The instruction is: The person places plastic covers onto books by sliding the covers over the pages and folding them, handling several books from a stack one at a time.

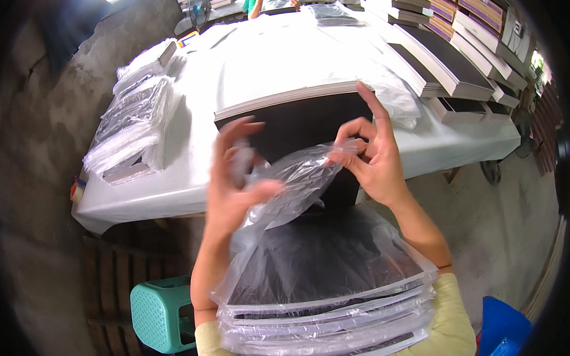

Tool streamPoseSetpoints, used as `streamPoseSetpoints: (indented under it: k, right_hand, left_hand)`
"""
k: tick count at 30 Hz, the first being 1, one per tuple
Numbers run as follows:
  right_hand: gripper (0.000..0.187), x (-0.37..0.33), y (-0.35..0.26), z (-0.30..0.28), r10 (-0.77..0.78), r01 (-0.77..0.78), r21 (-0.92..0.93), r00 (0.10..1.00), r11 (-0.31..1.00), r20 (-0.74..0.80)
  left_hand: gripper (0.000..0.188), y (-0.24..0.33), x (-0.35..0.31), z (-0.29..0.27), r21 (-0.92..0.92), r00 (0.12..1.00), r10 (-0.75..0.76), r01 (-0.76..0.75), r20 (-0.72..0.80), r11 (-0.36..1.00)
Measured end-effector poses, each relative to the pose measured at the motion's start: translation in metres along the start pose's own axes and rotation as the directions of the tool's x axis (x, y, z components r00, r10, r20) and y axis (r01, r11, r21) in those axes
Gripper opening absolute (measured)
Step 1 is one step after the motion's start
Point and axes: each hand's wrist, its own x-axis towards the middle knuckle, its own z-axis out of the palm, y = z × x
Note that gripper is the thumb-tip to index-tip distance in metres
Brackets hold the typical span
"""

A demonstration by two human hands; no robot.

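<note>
A clear plastic bag [301, 177] is bunched up in front of me. My right hand [372, 153] pinches its edge between thumb and fingers, with the index finger stretched upward. My left hand [232, 180], blurred by motion, has its thumb and fingers apart at the bag's left side. Behind both hands lies a stack of black boards [308, 124] with pale edges, at the table's near edge. Close to my body is a pile of black boards in clear plastic bags [319, 258], their layered edges facing me.
The table has a white cover [268, 59]. Plastic-wrapped bundles [135, 114] stand at its left, and stacked black boards [444, 59] at its right. A green stool [161, 311] is at lower left, a blue object [503, 324] at lower right. Another person's hand [260, 0] shows across the table.
</note>
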Motion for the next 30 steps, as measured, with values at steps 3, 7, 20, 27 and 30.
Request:
streamPoseSetpoints:
  k: [3, 7, 20, 27, 30]
  right_hand:
    - [0.080, -0.003, -0.008, 0.010, -0.014, 0.015, -0.008, 0.997, 1.000, 0.070]
    - [0.078, -0.001, 0.003, -0.001, -0.136, 0.150, -0.162, 0.986, 0.975, 0.096]
    - [0.037, -0.002, -0.012, 0.004, 0.113, -0.106, -0.141, 0.993, 0.984, 0.037]
    - [0.013, -0.001, 0.000, 0.007, 0.095, -0.089, -0.182, 0.995, 0.979, 0.025]
    - [0.028, -0.001, 0.005, 0.007, 0.171, -0.159, -0.118, 0.981, 0.980, 0.097]
  left_hand:
    - [0.042, 0.008, -0.001, 0.031, 0.046, 0.950, -0.272, 0.268, 0.154, 0.962]
    - [0.014, 0.007, -0.007, 0.027, -0.035, 0.921, -0.380, 0.383, 0.083, 0.923]
    - [0.020, 0.005, -0.010, 0.040, -0.072, 0.936, -0.345, 0.349, 0.072, 0.934]
    - [0.016, -0.005, -0.014, 0.044, -0.068, 0.944, -0.309, 0.318, 0.116, 0.946]
    - [0.017, -0.021, -0.011, 0.045, -0.020, 0.999, -0.028, 0.027, -0.046, 0.999]
